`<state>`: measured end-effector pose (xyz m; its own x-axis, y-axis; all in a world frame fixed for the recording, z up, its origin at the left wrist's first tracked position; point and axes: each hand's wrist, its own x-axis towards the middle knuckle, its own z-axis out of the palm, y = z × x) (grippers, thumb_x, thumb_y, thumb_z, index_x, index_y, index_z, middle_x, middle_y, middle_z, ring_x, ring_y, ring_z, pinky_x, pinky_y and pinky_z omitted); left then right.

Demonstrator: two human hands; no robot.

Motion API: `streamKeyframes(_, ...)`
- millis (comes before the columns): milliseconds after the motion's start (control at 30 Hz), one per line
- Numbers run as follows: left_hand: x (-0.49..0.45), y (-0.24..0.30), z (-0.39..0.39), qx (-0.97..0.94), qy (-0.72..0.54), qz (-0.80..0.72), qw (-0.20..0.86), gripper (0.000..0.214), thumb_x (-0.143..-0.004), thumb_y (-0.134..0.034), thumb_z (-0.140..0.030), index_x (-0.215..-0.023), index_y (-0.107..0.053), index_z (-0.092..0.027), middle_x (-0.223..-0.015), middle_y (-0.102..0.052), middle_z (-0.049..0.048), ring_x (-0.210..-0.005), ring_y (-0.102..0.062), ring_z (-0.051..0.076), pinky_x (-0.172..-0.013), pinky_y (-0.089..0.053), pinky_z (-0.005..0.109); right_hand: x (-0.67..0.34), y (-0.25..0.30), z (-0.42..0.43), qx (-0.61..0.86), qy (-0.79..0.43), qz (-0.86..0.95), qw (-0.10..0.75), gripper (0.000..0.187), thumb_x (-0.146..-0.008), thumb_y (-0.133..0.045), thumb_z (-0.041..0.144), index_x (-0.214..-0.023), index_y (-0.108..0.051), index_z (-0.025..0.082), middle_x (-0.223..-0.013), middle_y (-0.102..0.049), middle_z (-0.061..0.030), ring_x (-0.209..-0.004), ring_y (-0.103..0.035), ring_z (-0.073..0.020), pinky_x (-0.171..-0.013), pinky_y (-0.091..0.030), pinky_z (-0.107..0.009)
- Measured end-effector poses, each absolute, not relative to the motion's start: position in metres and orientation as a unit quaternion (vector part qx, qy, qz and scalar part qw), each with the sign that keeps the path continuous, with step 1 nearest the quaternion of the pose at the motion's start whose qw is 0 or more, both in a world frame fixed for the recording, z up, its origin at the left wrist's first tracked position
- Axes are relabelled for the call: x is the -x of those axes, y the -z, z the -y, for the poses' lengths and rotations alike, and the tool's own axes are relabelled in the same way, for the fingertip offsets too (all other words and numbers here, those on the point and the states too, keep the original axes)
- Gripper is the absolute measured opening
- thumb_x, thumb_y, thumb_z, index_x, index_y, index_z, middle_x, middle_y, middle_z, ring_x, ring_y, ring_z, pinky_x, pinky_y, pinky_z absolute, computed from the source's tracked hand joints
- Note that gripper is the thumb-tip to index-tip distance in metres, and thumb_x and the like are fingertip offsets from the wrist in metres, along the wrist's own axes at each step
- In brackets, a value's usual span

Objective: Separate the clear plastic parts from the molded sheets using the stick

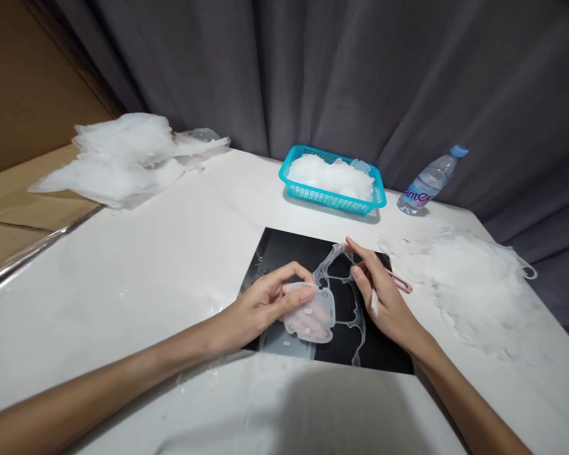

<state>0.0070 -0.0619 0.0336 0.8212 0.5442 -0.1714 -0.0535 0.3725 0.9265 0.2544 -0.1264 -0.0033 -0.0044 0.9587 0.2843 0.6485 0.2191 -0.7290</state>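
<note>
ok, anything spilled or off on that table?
Nothing clearly damaged. The translucent pile on the right looks untidy: spread loose on the table, whereas the white pieces farther back sit in a blue basket. The bottle appears to lean, possibly just lens distortion.

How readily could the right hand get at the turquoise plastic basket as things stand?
Probably yes: only black rectangular mat and white tabletop seem to separate the right hand from the basket, though that hand appears occupied by a slim pink tool.
</note>
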Motion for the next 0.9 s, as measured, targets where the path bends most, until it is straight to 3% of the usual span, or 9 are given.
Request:
streamKeyframes(100, -0.007, -0.034, 0.062, -0.516, -0.177, -0.228, 0.806, 0.028, -0.100, -0.069, -0.044, -0.104, -0.055, -0.020, -0.077, -0.073, -0.0025, -0.067, -0.072, 0.010, -0.062, -0.051, 0.017, -0.256, 0.005, 0.127, 0.605, -0.160, 0.693, 0.356, 0.043, -0.109, -0.047, 0.032, -0.152, -0.047, 0.030, -0.134, -0.059, -0.0102, -0.111, -0.065, -0.0237, -0.098, -0.053, -0.043)
streamKeyframes(200, -0.007, -0.032, 0.063, -0.489, -0.161, -0.218, 0.829, 0.025, -0.101, -0.068, -0.043, -0.104, -0.059, -0.020, -0.081, -0.076, -0.0010, -0.070, -0.075, 0.010, -0.065, -0.054, 0.017, -0.257, 0.004, 0.129, 0.614, -0.129, 0.701, 0.339, 0.036, -0.105, -0.055, 0.028, -0.141, -0.057, 0.026, -0.118, -0.060, -0.0084, -0.083, -0.062, -0.0192, -0.081, -0.055, -0.038)
streamKeyframes(300, -0.007, -0.031, 0.063, -0.449, -0.155, -0.216, 0.853, 0.020, -0.102, -0.067, -0.039, -0.103, -0.061, -0.020, -0.087, -0.078, 0.0010, -0.075, -0.077, 0.012, -0.068, -0.056, 0.018, -0.256, 0.002, 0.130, 0.597, -0.103, 0.720, 0.339, 0.028, -0.104, -0.057, 0.024, -0.132, -0.061, 0.024, -0.106, -0.063, -0.0065, -0.087, -0.062, -0.0210, -0.081, -0.053, -0.037)
streamKeyframes(400, -0.007, -0.031, 0.060, -0.404, -0.151, -0.237, 0.870, 0.023, -0.105, -0.061, -0.039, -0.112, -0.064, -0.018, -0.103, -0.080, 0.0093, -0.091, -0.079, 0.018, -0.081, -0.060, 0.026, -0.256, 0.003, 0.130, 0.573, -0.071, 0.747, 0.330, 0.016, -0.106, -0.054, 0.022, -0.117, -0.066, 0.021, -0.093, -0.067, -0.0048, -0.086, -0.062, -0.0217, -0.081, -0.050, -0.037)
streamKeyframes(567, -0.006, -0.029, 0.050, -0.306, -0.130, -0.224, 0.916, 0.064, -0.106, -0.043, -0.061, -0.135, -0.059, -0.007, -0.130, -0.072, 0.0273, -0.124, -0.070, 0.037, -0.106, -0.054, 0.051, -0.259, 0.007, 0.130, 0.546, -0.010, 0.799, 0.252, 0.017, -0.106, -0.057, 0.030, -0.110, -0.068, 0.018, -0.083, -0.066, -0.0047, -0.079, -0.059, -0.0222, -0.073, -0.046, -0.036)
streamKeyframes(767, -0.003, -0.029, 0.046, -0.281, -0.138, -0.199, 0.929, 0.078, -0.103, -0.038, -0.069, -0.143, -0.053, -0.004, -0.137, -0.067, 0.0294, -0.129, -0.066, 0.040, -0.111, -0.048, 0.054, -0.264, 0.009, 0.129, 0.555, -0.013, 0.800, 0.228, 0.015, -0.109, -0.050, 0.025, -0.100, -0.062, 0.019, -0.087, -0.065, -0.0048, -0.080, -0.059, -0.0214, -0.072, -0.045, -0.034)
streamKeyframes(900, -0.003, -0.030, 0.045, -0.282, -0.140, -0.204, 0.927, 0.079, -0.103, -0.037, -0.070, -0.144, -0.052, -0.004, -0.136, -0.068, 0.0297, -0.128, -0.066, 0.040, -0.110, -0.048, 0.054, -0.269, 0.017, 0.120, 0.574, 0.047, 0.794, 0.195, 0.018, -0.110, -0.043, 0.022, -0.097, -0.056, 0.019, -0.090, -0.065, -0.0072, -0.081, -0.059, -0.0233, -0.073, -0.044, -0.035)
